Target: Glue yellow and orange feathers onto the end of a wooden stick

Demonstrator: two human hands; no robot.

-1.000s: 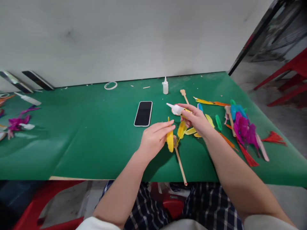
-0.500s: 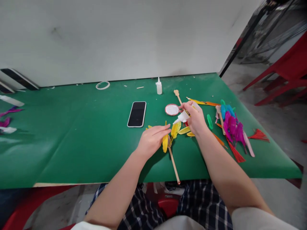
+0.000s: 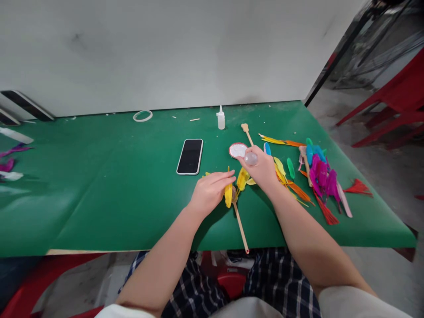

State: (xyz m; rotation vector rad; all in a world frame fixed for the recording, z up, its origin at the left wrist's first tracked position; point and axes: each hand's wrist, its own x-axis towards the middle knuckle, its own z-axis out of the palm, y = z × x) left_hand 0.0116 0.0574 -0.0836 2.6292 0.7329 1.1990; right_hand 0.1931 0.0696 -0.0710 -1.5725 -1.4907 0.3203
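My left hand [image 3: 212, 189] is closed, its fingers together around a yellow feather [image 3: 228, 195] at a small round piece on a wooden stick [image 3: 241, 229]. More yellow feathers [image 3: 243, 179] fan out from that piece, to the right of my fingertips. Wrapped in my right hand [image 3: 263, 168] is a white squeeze bottle [image 3: 251, 159], its rounded bottom facing up at me. Its nozzle is hidden beneath the hand, above the yellow feathers. Just behind the right hand lies a white disc with a red rim [image 3: 237, 150].
A phone [image 3: 190, 157] lies left of the hands. Another small white bottle [image 3: 221, 119] stands near the wall, with a tape ring [image 3: 142, 116] farther left. Colourful feathers [image 3: 319, 174] and red tassels [image 3: 326, 212] are heaped at the right. A second stick [image 3: 245, 130] lies behind the disc.
My right hand has moved slightly left and tipped the bottle from slanting sideways to bottom-up. More feathers beside it now show. My left hand has stayed nearly still.
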